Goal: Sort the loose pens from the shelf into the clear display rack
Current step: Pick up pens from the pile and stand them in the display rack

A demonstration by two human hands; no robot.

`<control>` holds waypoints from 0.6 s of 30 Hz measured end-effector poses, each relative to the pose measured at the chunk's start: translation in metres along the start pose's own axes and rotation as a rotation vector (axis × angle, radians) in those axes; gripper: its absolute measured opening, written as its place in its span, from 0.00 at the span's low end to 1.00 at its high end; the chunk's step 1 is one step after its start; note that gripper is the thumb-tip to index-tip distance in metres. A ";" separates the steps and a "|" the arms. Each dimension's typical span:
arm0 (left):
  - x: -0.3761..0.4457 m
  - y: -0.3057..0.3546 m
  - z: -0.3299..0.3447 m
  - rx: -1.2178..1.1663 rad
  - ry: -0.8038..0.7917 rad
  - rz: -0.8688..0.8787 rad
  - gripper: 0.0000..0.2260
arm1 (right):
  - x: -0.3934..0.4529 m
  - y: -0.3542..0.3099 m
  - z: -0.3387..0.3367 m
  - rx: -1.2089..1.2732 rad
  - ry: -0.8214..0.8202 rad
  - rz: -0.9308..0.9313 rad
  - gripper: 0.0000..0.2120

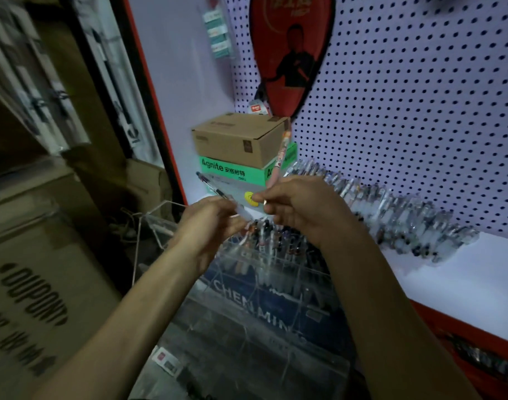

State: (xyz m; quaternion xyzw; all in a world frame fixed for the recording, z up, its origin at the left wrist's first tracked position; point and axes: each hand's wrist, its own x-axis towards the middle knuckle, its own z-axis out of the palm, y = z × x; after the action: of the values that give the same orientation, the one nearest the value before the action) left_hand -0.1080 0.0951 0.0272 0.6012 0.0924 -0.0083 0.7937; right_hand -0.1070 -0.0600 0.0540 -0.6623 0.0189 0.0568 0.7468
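Both forearms reach forward and the two hands meet above the back edge of the clear display rack. The right hand has its fingers curled, pinching the lower end of a pink patterned pen that stands nearly upright above it. The left hand is also curled, gripping a clear-barrelled pen that slants up and away to its left; its tip end points toward the right hand. Just below and beyond both hands, the rack's rear compartments hold a cluster of pens standing on end; the compartments nearer the person look unfilled, though blur makes this uncertain. To the right of the right hand, a long row of loose pens lies along the white shelf. Beyond the hands sit a green box with a brown carton on top.
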 end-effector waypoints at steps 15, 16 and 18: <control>0.018 -0.034 -0.039 0.976 -0.001 0.673 0.04 | 0.007 0.017 0.028 -0.708 0.037 -0.386 0.24; 0.017 -0.034 -0.038 0.957 -0.004 0.686 0.04 | 0.006 0.016 0.029 -0.774 0.031 -0.418 0.25; 0.017 -0.034 -0.037 0.941 -0.014 0.679 0.04 | 0.006 0.016 0.029 -0.854 0.030 -0.487 0.23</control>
State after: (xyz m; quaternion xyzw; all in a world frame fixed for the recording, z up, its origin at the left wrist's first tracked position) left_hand -0.1011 0.1222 -0.0178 0.8852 -0.1246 0.2026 0.3998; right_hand -0.1040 -0.0288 0.0415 -0.8952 -0.1506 -0.1265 0.3999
